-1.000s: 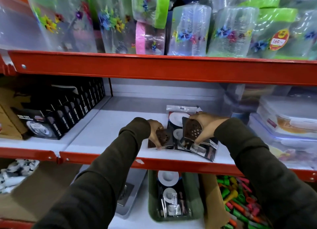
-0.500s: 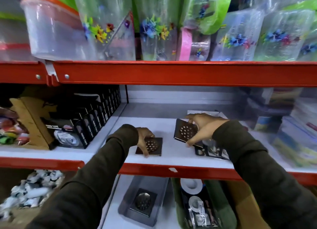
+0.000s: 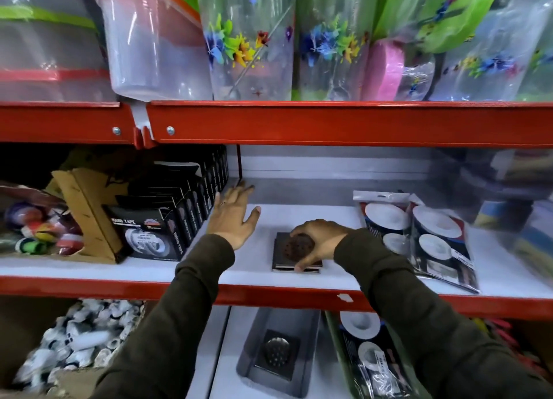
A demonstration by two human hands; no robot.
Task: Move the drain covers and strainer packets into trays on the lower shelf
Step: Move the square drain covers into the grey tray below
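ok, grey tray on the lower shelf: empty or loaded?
Loaded. The grey tray holds one square drain cover, lying flat. Nothing else shows in it.

Two dark, square metal drain covers (image 3: 296,256) with a round perforated centre lie stacked flat on the white middle shelf, near its front edge, edges roughly aligned; most of the top one's far side is hidden. To their right, two glossy strainer packets (image 3: 419,234) printed with white discs on dark card lie flat and overlapping, reaching toward the shelf's near edge. On the lower shelf, a grey rectangular plastic tray (image 3: 254,333) holds one more square drain cover (image 3: 276,353), lying flat with its shiny round strainer facing up. Just right of it, a dark green tray (image 3: 335,339) holds another strainer packet (image 3: 369,353) lying lengthwise.
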